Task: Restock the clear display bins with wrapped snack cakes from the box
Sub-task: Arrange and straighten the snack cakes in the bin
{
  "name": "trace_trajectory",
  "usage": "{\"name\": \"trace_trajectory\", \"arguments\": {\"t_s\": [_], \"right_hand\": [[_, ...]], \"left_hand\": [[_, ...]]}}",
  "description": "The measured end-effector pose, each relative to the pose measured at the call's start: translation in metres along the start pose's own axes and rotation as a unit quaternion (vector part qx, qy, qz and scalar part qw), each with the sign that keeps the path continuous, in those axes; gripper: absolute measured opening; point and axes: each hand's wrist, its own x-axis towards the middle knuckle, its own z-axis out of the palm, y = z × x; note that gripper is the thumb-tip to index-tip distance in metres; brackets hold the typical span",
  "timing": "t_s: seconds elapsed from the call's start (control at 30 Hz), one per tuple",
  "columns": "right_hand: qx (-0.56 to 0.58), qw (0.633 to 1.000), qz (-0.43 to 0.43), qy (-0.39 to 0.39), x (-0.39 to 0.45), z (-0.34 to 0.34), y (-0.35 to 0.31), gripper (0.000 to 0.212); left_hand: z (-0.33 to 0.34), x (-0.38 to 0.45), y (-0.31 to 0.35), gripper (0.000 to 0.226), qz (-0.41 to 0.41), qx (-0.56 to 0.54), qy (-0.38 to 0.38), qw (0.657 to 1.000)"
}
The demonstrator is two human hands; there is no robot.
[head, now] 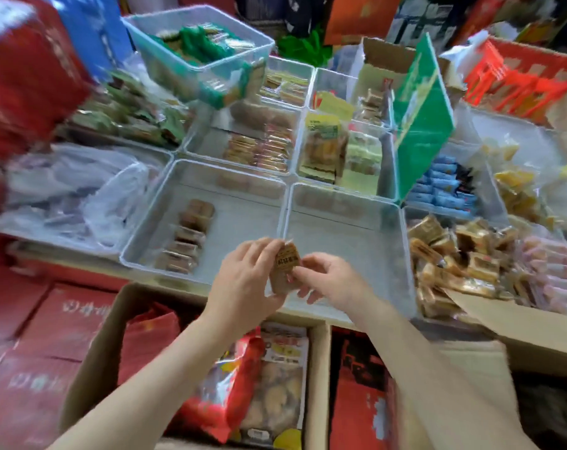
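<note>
Both hands [277,280] pinch snack cake [284,267] btwn fingertips.

A green sign [422,115] stands tilted among bins; red cartons [48,336] sit below.

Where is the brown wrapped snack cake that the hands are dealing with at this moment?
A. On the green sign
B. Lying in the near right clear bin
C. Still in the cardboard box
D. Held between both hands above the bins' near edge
D: the brown wrapped snack cake is gripped by the left hand, with the right hand fingers touching it, in front of the near right clear bin.
</note>
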Motion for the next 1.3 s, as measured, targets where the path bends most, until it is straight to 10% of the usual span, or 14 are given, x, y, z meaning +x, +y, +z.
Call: {"name": "trace_trajectory", "arguments": {"t_s": [0.17, 0.33, 0.9, 1.1, 1.3], "right_hand": [[-0.135, 0.986, -0.003, 0.098, 0.091, 0.070, -0.018, 0.020], [-0.244, 0.959, -0.039, 0.140, 0.157, 0.104, -0.039, 0.024], [-0.489, 0.863, -0.053, 0.114, 0.339, 0.152, -0.037, 0.024], [-0.661, 0.725, -0.125, 0.148, 0.332, 0.168, -0.022, 0.043], [-0.531, 0.831, 0.002, 0.165, 0.322, 0.139, 0.000, 0.038]], "left_hand": [[-0.026, -0.015, -0.149, 0.114, -0.129, 0.059, -0.071, 0.987], [-0.046, -0.022, -0.238, 0.097, -0.246, 0.125, -0.110, 0.955], [-0.037, -0.020, -0.251, 0.087, -0.232, 0.139, -0.116, 0.956], [-0.035, -0.020, -0.252, 0.085, -0.233, 0.153, -0.102, 0.955], [-0.033, -0.020, -0.251, 0.084, -0.229, 0.161, -0.098, 0.955]]}}
